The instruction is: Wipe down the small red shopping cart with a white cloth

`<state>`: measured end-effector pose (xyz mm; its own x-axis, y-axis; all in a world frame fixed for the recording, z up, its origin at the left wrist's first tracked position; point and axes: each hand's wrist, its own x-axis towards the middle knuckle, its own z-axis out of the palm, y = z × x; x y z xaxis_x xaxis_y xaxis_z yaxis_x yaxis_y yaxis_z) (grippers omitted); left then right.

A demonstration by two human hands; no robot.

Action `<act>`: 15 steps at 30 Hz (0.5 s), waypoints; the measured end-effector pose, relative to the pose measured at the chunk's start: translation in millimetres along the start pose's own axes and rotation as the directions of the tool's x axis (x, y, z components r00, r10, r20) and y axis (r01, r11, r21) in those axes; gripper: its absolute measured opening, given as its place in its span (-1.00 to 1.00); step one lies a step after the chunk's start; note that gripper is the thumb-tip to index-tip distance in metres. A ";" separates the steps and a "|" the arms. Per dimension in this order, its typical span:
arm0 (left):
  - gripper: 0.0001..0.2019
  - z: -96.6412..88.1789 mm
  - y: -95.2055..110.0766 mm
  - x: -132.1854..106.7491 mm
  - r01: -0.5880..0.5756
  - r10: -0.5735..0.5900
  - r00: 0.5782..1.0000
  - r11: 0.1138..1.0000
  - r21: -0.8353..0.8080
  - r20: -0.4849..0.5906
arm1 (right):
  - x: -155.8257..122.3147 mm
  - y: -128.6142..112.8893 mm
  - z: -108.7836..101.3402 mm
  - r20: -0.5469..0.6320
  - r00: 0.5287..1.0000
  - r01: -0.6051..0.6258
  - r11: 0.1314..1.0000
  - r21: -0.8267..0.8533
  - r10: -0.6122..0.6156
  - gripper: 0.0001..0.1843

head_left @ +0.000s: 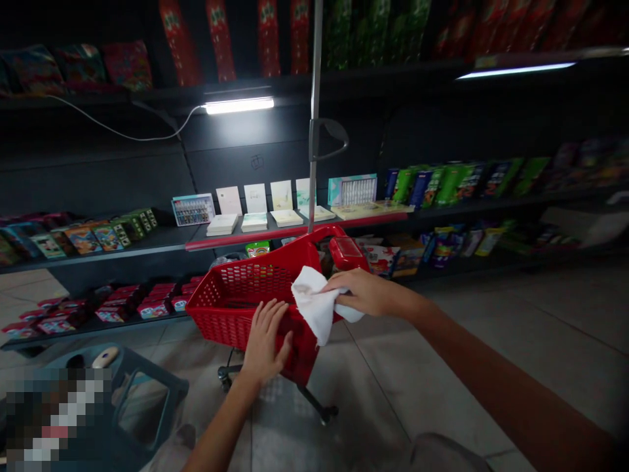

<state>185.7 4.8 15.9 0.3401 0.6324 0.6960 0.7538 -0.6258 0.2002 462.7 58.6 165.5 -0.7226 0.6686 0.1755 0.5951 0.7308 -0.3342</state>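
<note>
In front of me stands a red shopping cart (223, 328) with perforated plastic sides, on dark legs with casters. My left hand (268, 341) lies on the cart's near rim, its fingers stretched out and thumb apart, holding nothing. A white cloth (314, 305) is pinched in my right hand (361, 292), beside the raised red handle part (348, 252) at the cart's right end. The cloth hangs down over the cart's near right corner. Its folds hide part of the rim there.
Behind the cart, dark shelves hold notebooks (223, 225), snack bags (452, 183) and bottles (268, 39). A metal pole (314, 72) with a grey loop handle (331, 139) rises just beyond the cart. A blue-grey plastic stool (147, 367) stands at lower left, partly covered by a pixelated area.
</note>
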 end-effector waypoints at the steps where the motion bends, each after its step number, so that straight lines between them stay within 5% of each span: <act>1: -0.38 0.9 3.9 1.1 -0.010 0.010 1.000 1.000 -0.005 0.012 | 5.4 -5.1 -1.0 0.039 0.999 0.005 1.000 0.022 -0.006 -0.65; 6: -0.20 10.2 9.4 0.4 0.033 -0.030 0.994 0.999 0.034 -0.102 | 43.4 -19.8 1.4 0.211 0.973 0.089 0.995 0.051 -0.098 -0.65; 10: -0.13 16.7 1.5 -3.9 0.104 -0.087 0.967 0.993 0.059 -0.242 | 85.3 -20.7 13.7 0.248 0.968 0.091 0.977 -0.192 -0.042 -0.75; 15: -0.18 14.3 -7.8 -7.1 0.125 -0.110 0.952 0.992 0.035 -0.285 | 134.2 -3.4 24.2 0.238 0.967 0.021 0.902 -0.431 0.091 -0.74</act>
<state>185.5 11.7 -0.6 0.0811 0.5407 0.8373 0.8097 -0.5257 0.2610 355.3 142.5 167.8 -0.7282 0.6805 -0.0815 0.6732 0.7325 0.1015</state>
